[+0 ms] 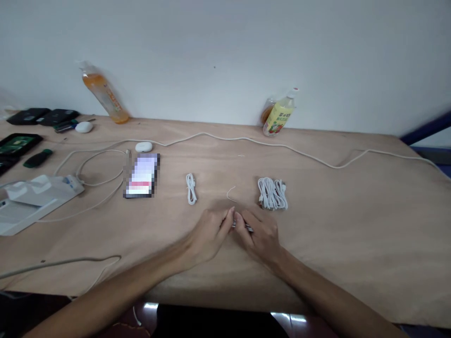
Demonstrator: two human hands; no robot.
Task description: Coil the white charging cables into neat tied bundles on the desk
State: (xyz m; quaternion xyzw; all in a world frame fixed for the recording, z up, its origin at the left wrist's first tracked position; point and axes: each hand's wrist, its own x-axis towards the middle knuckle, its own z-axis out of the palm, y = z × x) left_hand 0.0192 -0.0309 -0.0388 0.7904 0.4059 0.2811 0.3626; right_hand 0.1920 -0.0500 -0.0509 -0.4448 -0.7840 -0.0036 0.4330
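Note:
My left hand (210,231) and my right hand (261,235) meet over the middle of the table, thumbs and fingers pressed together. Between them is a small white cable (249,228), mostly hidden by the fingers. Just beyond my fingertips lies a thin white twist tie (230,192), bent into a curve. To the left sits one coiled white cable (190,188). A bunch of several coiled white cables (272,193) lies to the right, close beyond my right hand.
A phone (143,175) and a white earbud case (143,147) lie left. A white power strip (38,202) with cords is farther left. A long white cord (243,138) crosses the back. An orange drink bottle (105,96) and a yellow-labelled bottle (280,115) lean on the wall.

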